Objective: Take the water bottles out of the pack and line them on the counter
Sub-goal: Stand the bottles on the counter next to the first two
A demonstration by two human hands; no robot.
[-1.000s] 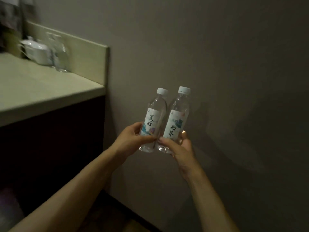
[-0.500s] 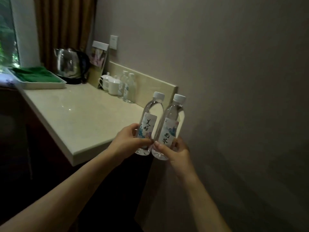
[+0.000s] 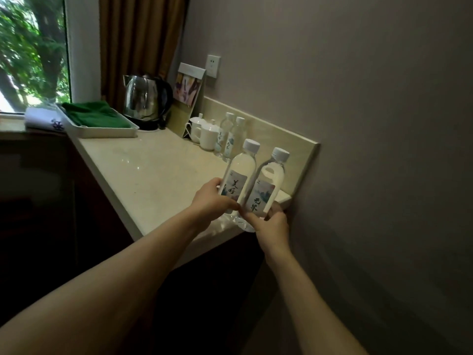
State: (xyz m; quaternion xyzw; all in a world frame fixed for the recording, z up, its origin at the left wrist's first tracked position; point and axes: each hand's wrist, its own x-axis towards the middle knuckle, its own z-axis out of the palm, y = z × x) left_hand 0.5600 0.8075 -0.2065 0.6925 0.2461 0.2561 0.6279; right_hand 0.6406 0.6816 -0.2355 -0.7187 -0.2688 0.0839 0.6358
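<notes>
Two water bottles are held upright and side by side over the near corner of the surface, one clasped low in each hand, so that both can be set down together. The left bottle is gripped by the left hand, the right bottle by the right hand. Whether their bases already touch the surface cannot be told. Two more bottles already stand by the backsplash beside white cups, presumably starting the line.

Light: dim room, daylight from the far-left window.
Glare: soft sheen on the bench.
Blur: window foliage smeared; edges bowed.
</notes>
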